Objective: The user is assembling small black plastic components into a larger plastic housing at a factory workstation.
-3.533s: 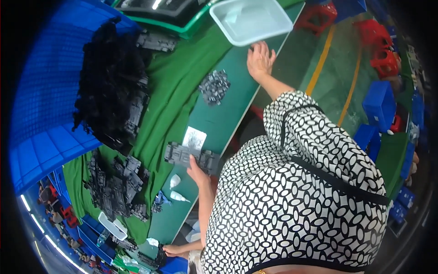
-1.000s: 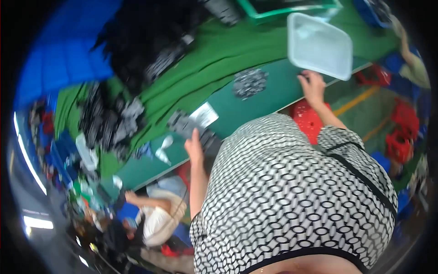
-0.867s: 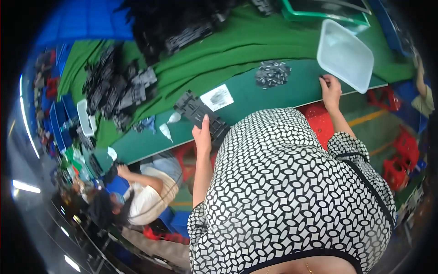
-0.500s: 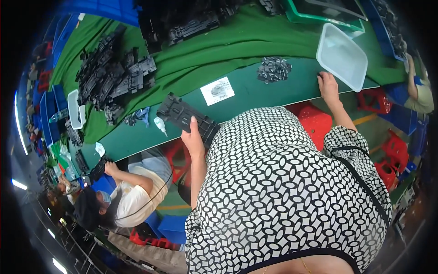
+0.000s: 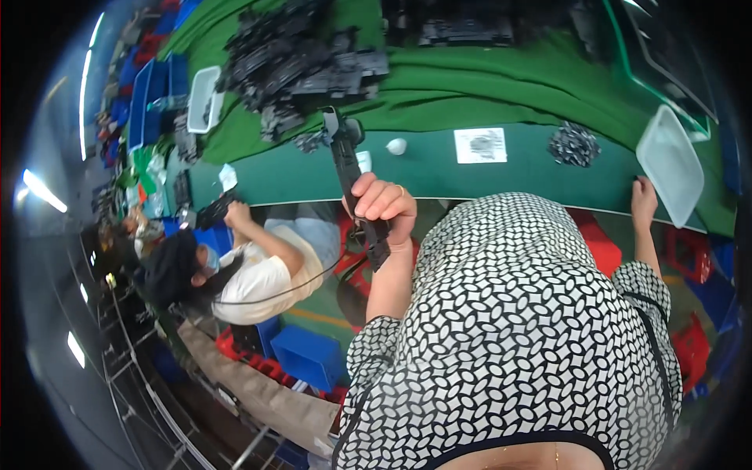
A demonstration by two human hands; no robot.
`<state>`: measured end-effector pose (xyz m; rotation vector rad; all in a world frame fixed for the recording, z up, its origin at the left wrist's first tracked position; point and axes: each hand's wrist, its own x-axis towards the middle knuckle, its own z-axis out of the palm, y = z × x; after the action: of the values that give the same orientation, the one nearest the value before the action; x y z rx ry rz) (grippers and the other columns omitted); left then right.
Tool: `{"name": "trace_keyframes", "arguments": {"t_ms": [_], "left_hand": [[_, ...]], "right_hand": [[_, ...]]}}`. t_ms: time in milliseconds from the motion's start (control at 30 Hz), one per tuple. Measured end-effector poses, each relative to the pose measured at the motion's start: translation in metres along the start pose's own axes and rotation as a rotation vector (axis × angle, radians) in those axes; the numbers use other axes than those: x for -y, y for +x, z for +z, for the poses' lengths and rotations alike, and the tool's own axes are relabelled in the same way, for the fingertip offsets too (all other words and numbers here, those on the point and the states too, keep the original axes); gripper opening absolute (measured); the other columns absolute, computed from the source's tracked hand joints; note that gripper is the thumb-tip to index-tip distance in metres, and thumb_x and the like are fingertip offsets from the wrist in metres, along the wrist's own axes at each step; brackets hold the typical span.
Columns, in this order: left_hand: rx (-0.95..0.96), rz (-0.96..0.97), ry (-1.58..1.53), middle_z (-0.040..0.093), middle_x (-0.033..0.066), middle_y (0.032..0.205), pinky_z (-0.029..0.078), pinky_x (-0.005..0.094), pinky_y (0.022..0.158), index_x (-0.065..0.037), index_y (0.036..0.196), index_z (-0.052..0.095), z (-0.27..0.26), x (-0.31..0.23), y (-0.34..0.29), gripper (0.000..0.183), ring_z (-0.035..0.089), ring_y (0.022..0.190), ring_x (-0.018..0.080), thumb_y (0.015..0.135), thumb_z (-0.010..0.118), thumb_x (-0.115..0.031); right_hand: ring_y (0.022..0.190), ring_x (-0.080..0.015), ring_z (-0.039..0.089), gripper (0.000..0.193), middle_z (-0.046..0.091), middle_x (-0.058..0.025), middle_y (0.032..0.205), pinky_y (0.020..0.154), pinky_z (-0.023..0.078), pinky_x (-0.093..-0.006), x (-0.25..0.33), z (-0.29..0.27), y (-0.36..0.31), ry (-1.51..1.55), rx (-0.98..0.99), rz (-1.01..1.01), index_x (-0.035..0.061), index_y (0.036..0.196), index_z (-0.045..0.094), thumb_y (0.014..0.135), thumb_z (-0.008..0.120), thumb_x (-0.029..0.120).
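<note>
My left hand [image 5: 385,205] is closed around a long black molded plastic part [image 5: 345,160], raised in front of the table's near edge. The part stands steeply on edge, with its narrow side showing; a rounded piece sticks out near its top. At the right, my right hand [image 5: 643,202] is by the table edge, beside a white plastic tray [image 5: 671,164]. Its fingers are bent together, and whatever they may hold is too small to make out. Between the hands, a heap of small black pieces [image 5: 574,145] and a white printed sheet [image 5: 480,146] lie on the green tabletop [image 5: 431,176].
A big pile of black plastic parts [image 5: 290,66] lies on green cloth [image 5: 462,82] at the far left. A small white bottle [image 5: 364,161] is behind my left hand. To the left, a co-worker [image 5: 270,274] handles another black part [image 5: 215,210]. Red stools stand below the table.
My left hand has lifted the black part and turned it from its broad face onto its edge. My right hand stays near the white tray. The whole view has shifted, moving the scene rightward.
</note>
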<state>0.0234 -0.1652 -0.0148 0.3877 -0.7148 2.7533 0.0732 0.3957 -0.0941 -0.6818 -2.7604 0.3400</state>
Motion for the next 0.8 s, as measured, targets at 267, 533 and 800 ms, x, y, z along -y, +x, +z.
{"name": "trace_keyframes", "arguments": {"t_ms": [267,533,800], "left_hand": [[0.043,0.07,-0.072,0.063,0.0017,0.065,0.046,0.0283,0.058,-0.006,0.081,0.057,0.021,0.016,0.007,0.007,0.059,0.06,0.0152,0.084,0.051,-0.006],[-0.45,0.085,0.447,0.057,0.0051,0.08,0.044,0.0346,0.069,-0.006,0.097,0.054,0.017,0.01,0.003,0.025,0.053,0.078,0.0206,0.09,0.049,-0.03],[-0.645,-0.196,0.995,0.058,0.0238,0.11,0.049,0.0363,0.083,0.01,0.112,0.051,0.017,0.055,0.026,0.049,0.058,0.103,0.032,0.091,0.04,-0.033]], "right_hand": [[0.083,-0.0186,0.065,0.028,0.064,-0.0127,0.091,0.071,0.052,-0.0246,0.009,0.002,0.0,0.76,0.076,0.322,-0.0085,0.109,0.055,0.09,0.052,0.011],[0.086,-0.0276,0.065,0.026,0.062,-0.0214,0.098,0.075,0.053,-0.0328,0.225,-0.043,-0.039,1.34,0.745,0.473,-0.0065,0.108,0.051,0.087,0.053,0.008],[0.076,-0.0167,0.064,0.017,0.063,-0.0143,0.092,0.067,0.051,-0.0257,0.331,-0.048,-0.053,1.448,1.287,0.264,-0.0025,0.1,0.056,0.087,0.056,0.008]]}}
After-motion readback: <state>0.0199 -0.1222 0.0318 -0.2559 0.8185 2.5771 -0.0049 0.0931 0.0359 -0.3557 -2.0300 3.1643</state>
